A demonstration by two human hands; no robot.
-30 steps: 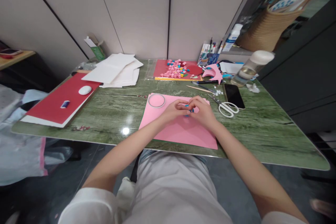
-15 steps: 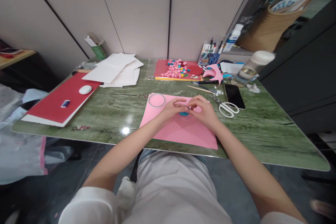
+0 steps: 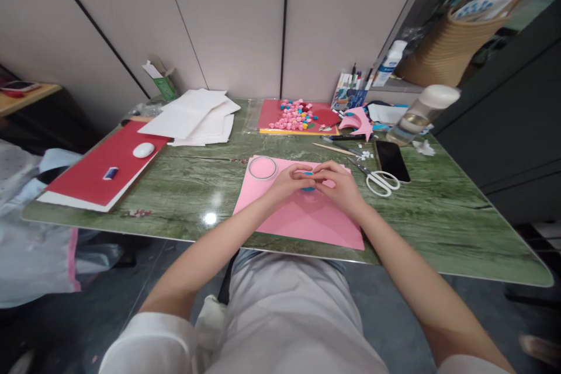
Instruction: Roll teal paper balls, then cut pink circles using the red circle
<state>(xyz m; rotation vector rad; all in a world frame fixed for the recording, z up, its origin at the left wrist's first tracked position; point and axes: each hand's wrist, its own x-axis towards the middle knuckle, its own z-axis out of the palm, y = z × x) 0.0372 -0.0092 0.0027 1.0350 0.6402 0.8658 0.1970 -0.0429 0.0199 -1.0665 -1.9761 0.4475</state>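
Between the fingertips of both hands is a small round blue piece [image 3: 309, 182], partly covered by the fingers, so its exact kind does not show. My left hand [image 3: 290, 180] pinches it from the left. From the right, my right hand [image 3: 336, 183] closes on its other side with bent fingers. Both hands are just above a pink sheet of paper [image 3: 302, 219]. On that sheet's far left corner lies a round ring-shaped thing [image 3: 262, 168] with pink showing inside.
White-handled scissors [image 3: 382, 181] and a dark phone [image 3: 391, 160] lie right of the paper. Farther back are a pile of small pink, blue and yellow pieces [image 3: 294, 114], a tall bottle [image 3: 416, 114] and white sheets [image 3: 188, 114]. A red sheet [image 3: 94, 169] bears a white mouse [image 3: 143, 150].
My right fingers have shifted slightly around the blue piece, and more of it shows between the two hands. Everything else on the table stays put.
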